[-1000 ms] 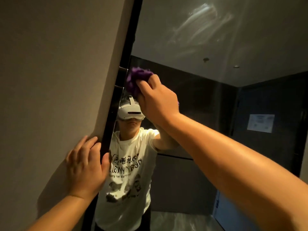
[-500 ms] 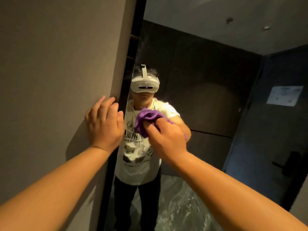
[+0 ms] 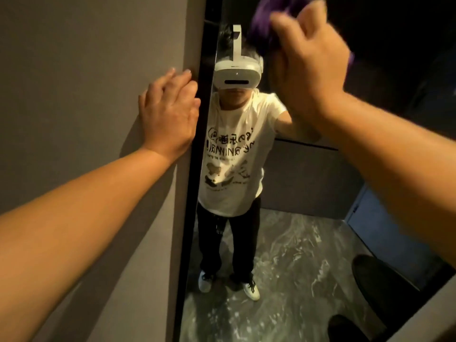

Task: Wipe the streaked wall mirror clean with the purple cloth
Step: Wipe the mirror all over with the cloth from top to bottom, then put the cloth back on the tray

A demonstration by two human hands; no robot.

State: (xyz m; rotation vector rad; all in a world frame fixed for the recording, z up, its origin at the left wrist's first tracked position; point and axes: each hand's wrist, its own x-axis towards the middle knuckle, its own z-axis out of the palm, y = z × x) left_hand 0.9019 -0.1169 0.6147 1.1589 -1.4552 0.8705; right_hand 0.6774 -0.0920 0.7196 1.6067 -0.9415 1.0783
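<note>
— Where's the purple cloth [image 3: 265,23] now?
— Back up at the mirror [image 3: 308,193] top edge, bunched in the right hand [image 3: 308,62] — half a second ago it was mid-glass. Blurred, probably mid-stroke.
— Left hand [image 3: 170,114]?
— Flat, empty, on the wall [image 3: 86,70] beside the frame.

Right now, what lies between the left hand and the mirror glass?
In the head view, only the mirror's black frame separates the left hand from the glass.

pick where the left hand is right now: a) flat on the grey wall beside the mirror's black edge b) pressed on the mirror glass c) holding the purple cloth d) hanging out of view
a: the left hand lies flat on the grey wall, by the mirror edge; the right hand holds the purple cloth.
</note>
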